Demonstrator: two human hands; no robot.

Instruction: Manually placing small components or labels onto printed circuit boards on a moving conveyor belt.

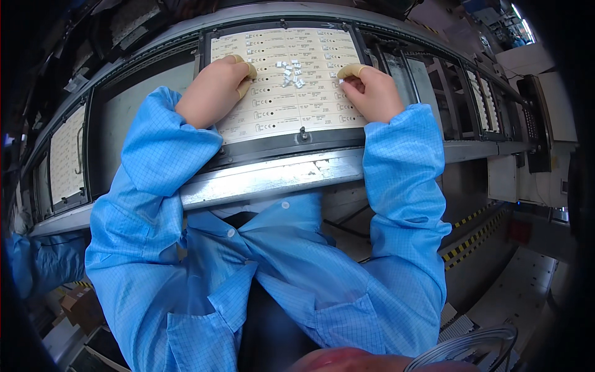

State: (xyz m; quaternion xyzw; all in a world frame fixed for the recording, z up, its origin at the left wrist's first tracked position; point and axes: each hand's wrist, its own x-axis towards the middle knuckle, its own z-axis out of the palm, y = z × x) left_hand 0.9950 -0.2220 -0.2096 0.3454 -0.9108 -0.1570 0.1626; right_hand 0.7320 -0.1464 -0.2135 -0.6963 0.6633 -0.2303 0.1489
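Note:
A cream circuit-board panel with rows of printed markings lies in a dark frame in front of me. Small white connector-like parts are heaped loosely at its middle. More such parts sit along its left and right columns in the upper rows. My left hand is curled over the panel's left side, fingers closed close to the left column; what they hold, if anything, is hidden. At the right column, my right hand pinches a small white part between thumb and forefinger. Yellowish finger cots cover some fingertips on both hands.
The framed panel rests on a conveyor line with a metal front rail. Another framed panel stands farther left on the line, and one more to the right. A blue sleeve of another person shows at lower left.

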